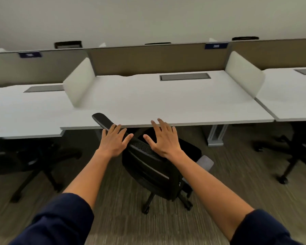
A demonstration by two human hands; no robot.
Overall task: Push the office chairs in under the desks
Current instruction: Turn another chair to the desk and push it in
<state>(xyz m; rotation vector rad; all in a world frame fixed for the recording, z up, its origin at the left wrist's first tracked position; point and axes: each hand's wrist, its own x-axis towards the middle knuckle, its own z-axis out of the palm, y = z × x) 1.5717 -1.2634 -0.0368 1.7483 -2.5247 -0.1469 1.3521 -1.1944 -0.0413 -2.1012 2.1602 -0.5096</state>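
A black mesh-backed office chair (152,170) stands at the front edge of the middle white desk (166,103), turned at an angle, its seat partly under the desktop. Its left armrest (102,121) sticks up over the desk edge. My left hand (114,141) lies flat, fingers spread, on the top of the backrest by that armrest. My right hand (163,138) is spread flat over the backrest's top edge as well. Neither hand is closed around anything.
Another black chair (25,156) sits at the left desk (25,110), and a third chair (290,152) at the right desk (293,96). White side screens (79,82) and brown back panels divide the desks. A grey desk leg (216,135) stands right of the middle chair. Carpet lies underfoot.
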